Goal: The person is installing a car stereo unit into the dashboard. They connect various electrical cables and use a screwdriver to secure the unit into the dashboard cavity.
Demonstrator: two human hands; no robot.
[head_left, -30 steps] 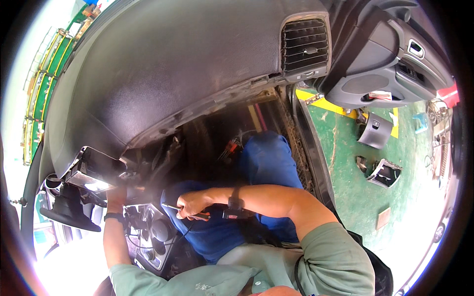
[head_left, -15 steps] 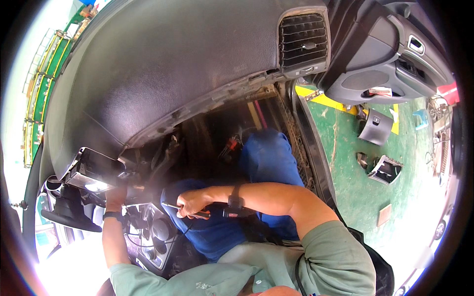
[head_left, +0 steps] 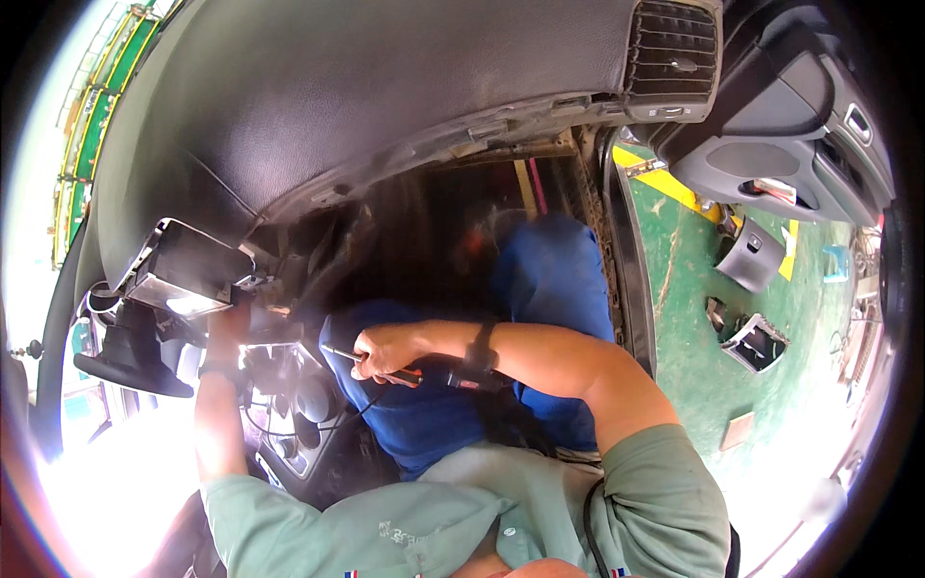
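Note:
My right hand [head_left: 387,349] is closed over my lap around a screwdriver [head_left: 409,378]. Its metal shaft sticks out to the left and its orange-and-black handle shows below the palm. My left hand [head_left: 228,323] reaches up to the lower edge of a dark boxy unit [head_left: 198,265] in the middle of the dashboard. The fingers are hidden in shadow under that unit, so their grip does not show. Below the left wrist lies the centre console [head_left: 306,438], with a black cable running across it.
The dashboard [head_left: 405,67] arches across the front, its passenger-side lower part opened up. A steering wheel [head_left: 135,371] is at the left. Beyond the open door [head_left: 752,144], a grey panel [head_left: 751,255] and a trim frame [head_left: 756,344] lie on the green floor.
The whole view has shifted, so the dashboard vent and door sit farther right. My right hand keeps the screwdriver over my lap, and my left hand stays at the dashboard unit.

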